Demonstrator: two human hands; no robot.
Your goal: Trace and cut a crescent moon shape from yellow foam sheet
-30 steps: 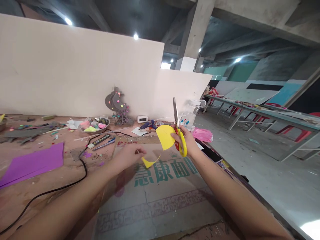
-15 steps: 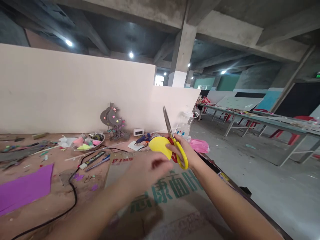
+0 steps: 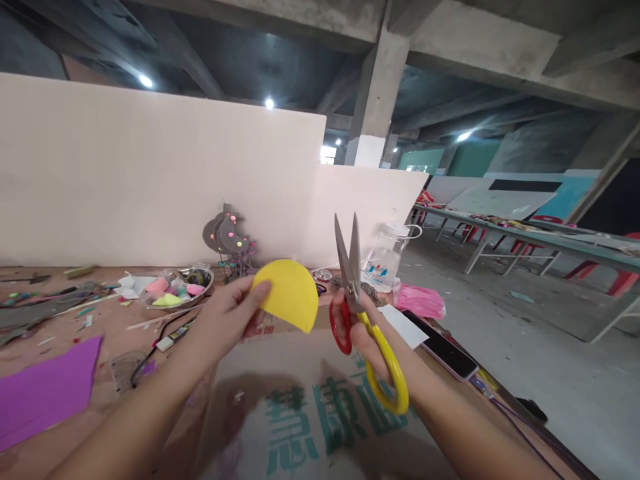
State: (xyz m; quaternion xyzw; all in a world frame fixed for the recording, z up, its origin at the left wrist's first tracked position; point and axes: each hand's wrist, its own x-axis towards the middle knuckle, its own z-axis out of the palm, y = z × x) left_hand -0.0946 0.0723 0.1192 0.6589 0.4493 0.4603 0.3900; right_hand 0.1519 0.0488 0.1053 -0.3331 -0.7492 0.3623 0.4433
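Note:
My left hand (image 3: 239,308) pinches the left edge of a yellow paper piece (image 3: 287,293), rounded along the top with a straighter lower edge. In my right hand (image 3: 369,337) is a pair of scissors (image 3: 352,280) with one red and one yellow handle loop. Their blades stand apart and point upward, to the right of the paper and not touching it. Both hands are raised above a cardboard sheet (image 3: 260,400) printed with green characters, which lies on the table.
Purple paper (image 3: 50,387) lies at the left, near a foil bowl (image 3: 180,288) of coloured clay. A grey decorated moon-shaped ornament (image 3: 227,237) stands by the white partition (image 3: 150,180). At the right are a clear plastic jug (image 3: 387,260), a pink bag (image 3: 423,301) and a phone (image 3: 445,350).
The yellow paper has passed from my right hand into my left, which has drawn away leftward. The scissors have come nearer, and their blades have opened.

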